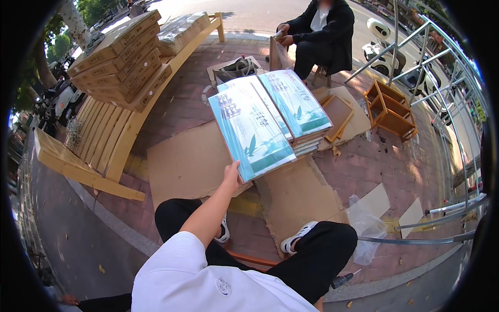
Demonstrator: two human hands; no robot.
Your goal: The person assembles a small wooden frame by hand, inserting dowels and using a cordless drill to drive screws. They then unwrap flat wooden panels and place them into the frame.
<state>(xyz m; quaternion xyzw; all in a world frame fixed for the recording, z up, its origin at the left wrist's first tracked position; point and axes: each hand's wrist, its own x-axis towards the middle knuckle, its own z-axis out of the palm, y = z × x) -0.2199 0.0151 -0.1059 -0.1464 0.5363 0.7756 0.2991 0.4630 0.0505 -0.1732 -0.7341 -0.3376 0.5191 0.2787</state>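
Our left hand [231, 172] is at the near-left edge of a flat printed carton [252, 127], its fingers closed on the rim with the thumb uppermost; how far they reach underneath is hidden. The carton, white and teal with a leaf picture, lies face up in front of our knees, above brown cardboard sheets [189, 156] spread on the brick paving [358, 161]. Our right hand is out of view, so we cannot tell what its fingers are doing.

We judge the one-sided hold to be the main weakness: with only one edge gripped, the far end could swing or sag, and the smooth printed face beneath could let the carton slip. A sideways swing could also knock the matching stack of cartons [299, 101] just beside it, whose layers do not look squarely aligned; if they slid right, they could strike the wooden frames [339, 117] there.

Footing worries us too. Our right shoe [299, 237] is at the ragged edge of a sheet, and loose cardboard could shift under a step. The crumpled clear plastic bag [365, 236] beyond our right knee could snag or slide underfoot.
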